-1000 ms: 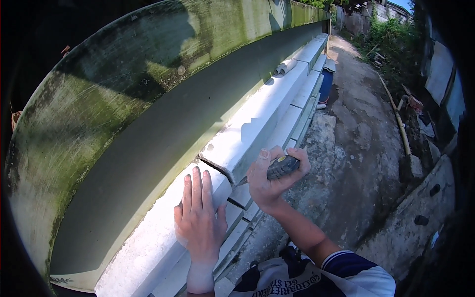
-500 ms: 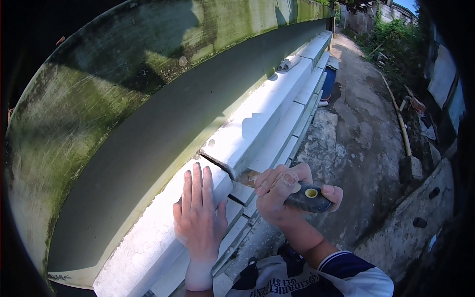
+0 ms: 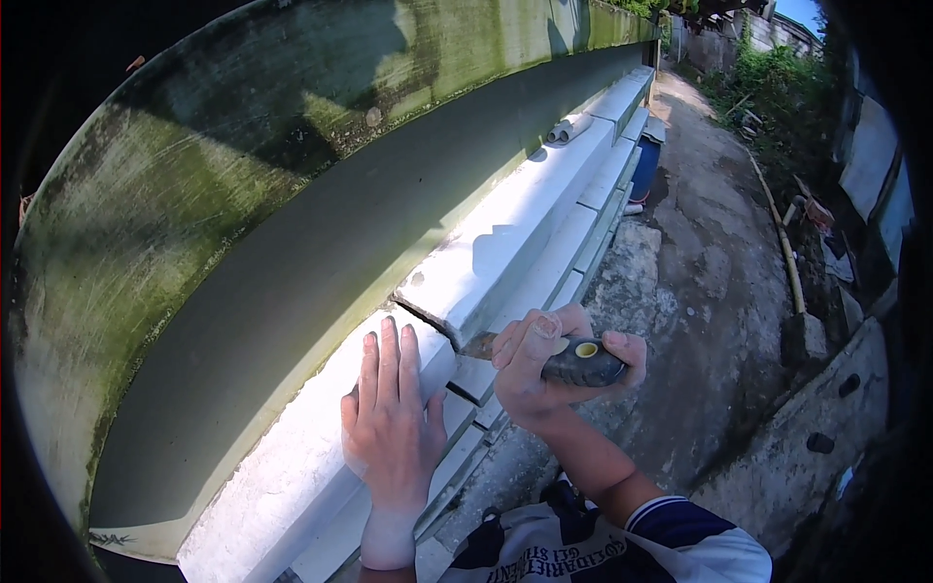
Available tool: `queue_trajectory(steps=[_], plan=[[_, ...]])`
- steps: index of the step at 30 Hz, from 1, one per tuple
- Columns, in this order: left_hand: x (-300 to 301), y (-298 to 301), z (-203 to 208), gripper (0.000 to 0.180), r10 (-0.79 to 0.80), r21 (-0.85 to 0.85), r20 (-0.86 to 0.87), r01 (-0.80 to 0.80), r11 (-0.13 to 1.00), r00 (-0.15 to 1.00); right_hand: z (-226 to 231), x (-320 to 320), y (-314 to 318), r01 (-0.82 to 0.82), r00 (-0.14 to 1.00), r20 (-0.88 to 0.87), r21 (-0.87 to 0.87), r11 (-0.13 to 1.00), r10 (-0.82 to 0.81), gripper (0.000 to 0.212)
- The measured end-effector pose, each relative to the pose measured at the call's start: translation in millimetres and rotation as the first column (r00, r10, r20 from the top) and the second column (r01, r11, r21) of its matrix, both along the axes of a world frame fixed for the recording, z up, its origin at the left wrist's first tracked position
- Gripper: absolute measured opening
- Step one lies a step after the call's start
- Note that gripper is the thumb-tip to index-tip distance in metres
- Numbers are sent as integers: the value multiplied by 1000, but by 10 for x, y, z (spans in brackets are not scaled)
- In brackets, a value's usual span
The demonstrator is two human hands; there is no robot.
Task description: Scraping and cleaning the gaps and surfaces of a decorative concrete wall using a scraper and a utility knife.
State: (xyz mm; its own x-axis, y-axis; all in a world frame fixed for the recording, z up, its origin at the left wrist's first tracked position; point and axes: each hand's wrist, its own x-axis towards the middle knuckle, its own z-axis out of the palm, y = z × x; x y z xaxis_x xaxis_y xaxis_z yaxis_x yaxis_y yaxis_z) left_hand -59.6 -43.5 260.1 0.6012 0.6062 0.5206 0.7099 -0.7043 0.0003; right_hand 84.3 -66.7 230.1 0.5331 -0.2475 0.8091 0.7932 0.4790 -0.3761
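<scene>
Resting flat on the near block [image 3: 277, 476], the left hand [image 3: 394, 428] gripped nothing, its fingers stretched over the chalky white surface and covering part of it. Just right of the near block's far end, the right hand [image 3: 530, 374] was closed around the tool [image 3: 583, 365], whose rounded dark handle showed a yellow ring. Its brownish metal blade pointed to the gap [image 3: 426, 322] at that end; fingers hid part of it, and whether its tip touched was unclear. The near block's bottom corner was cut off by the frame. Beyond the near block lay the straight-edged far block [image 3: 486, 253], bearing grey pipes [image 3: 570, 128]. Left of the near block rose a smooth wall [image 3: 292, 311]; well right of it lay a slim pole [image 3: 782, 243].
</scene>
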Motion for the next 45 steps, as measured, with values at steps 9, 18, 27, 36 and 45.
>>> queue_trajectory(steps=[9, 18, 27, 36, 45], plan=[[-50, 45, -56, 88, 6, -5, 7, -6, 1000, 1000, 94, 30, 109, 1, 996, 92, -83, 997, 7, 47], [-51, 31, -33, 88, 2, -7, -3, -2, 1000, 1000, 224, 28, 62, 308, 944, 169, -136, 942, -284, 50], [-37, 21, -26, 88, -1, -6, 4, 1, 1000, 1000, 94, 85, 118, 328, 936, 182, -135, 935, -302, 44], [-42, 16, -19, 89, 0, -5, 9, 0, 1000, 1000, 57, 11, 61, 3, 997, 80, -5, 1000, -3, 50], [-41, 13, -32, 88, -7, -5, 13, 7, 1000, 1000, 53, -80, 55, -60, 998, -37, 0, 998, 60, 50]])
